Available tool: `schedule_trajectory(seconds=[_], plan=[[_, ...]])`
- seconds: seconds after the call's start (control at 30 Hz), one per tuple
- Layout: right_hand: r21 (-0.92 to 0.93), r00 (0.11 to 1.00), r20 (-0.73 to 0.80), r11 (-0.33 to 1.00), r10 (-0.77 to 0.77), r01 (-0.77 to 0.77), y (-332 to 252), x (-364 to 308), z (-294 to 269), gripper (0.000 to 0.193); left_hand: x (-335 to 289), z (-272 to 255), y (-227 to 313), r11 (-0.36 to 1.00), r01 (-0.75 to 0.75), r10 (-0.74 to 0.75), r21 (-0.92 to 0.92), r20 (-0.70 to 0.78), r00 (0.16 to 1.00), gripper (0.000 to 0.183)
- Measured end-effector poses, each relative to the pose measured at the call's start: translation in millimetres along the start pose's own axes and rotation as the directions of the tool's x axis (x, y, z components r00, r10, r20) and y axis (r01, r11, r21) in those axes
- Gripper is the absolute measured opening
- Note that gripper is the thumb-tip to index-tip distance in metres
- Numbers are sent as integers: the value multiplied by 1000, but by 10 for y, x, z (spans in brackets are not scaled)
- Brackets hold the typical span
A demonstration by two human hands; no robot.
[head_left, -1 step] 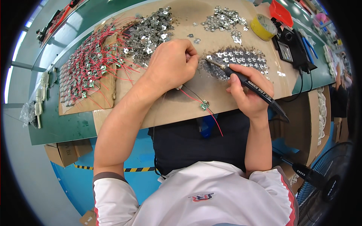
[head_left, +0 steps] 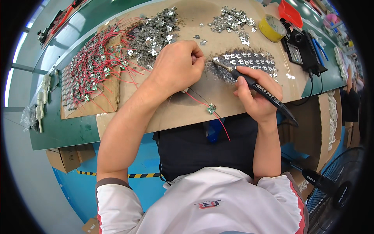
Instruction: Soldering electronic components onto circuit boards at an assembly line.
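Note:
My right hand [head_left: 257,91] grips a black soldering iron [head_left: 269,93]. Its metal tip reaches left, close to the fingertips of my left hand [head_left: 181,62] and the edge of a scorched patch with rows of small silver metal tabs [head_left: 249,60]. The left fingers are pinched together, and what they hold is hidden. A thin strand hangs below that wrist. Red and black wires come out from under the hand to a small green circuit board [head_left: 211,109], whose red wire end trails over the cardboard's near edge.
Wired green boards [head_left: 87,74] cover a panel at left. Metal tabs are heaped [head_left: 156,35] behind my left hand and in a smaller pile [head_left: 231,19] farther right. A yellow tape roll [head_left: 272,28], red tray [head_left: 290,13] and black soldering station [head_left: 300,46] stand at back right.

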State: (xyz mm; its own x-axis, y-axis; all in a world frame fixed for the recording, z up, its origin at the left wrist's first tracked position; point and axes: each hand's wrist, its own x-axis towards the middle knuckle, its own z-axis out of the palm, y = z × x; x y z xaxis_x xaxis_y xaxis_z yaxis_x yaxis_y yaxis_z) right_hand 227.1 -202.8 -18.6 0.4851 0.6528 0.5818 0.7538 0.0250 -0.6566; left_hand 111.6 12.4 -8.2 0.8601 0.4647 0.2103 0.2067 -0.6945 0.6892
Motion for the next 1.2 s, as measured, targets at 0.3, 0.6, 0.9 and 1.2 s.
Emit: schedule_trajectory(seconds=[0.3, 0.6, 0.9, 1.2], plan=[[-7, 1000, 1, 1000, -20, 20, -18, 22, -16, 21, 5, 13, 8, 1000, 5, -5, 6, 6, 1000, 14], [-1, 1000, -2, 1000, -13, 13, -13, 21, -6, 22, -2, 48, -32, 999, -36, 35, 38, 13, 999, 14], [109, 997, -73, 994, 38, -30, -26, -27, -19, 29, -3, 66, -47, 999, -47, 47, 11, -39, 998, 15], [-114, 956, 236, 972, -176, 207, -539, -243, -24, 34, -13, -217, 180, 802, 305, -282, -513, 126, 951, 15]])
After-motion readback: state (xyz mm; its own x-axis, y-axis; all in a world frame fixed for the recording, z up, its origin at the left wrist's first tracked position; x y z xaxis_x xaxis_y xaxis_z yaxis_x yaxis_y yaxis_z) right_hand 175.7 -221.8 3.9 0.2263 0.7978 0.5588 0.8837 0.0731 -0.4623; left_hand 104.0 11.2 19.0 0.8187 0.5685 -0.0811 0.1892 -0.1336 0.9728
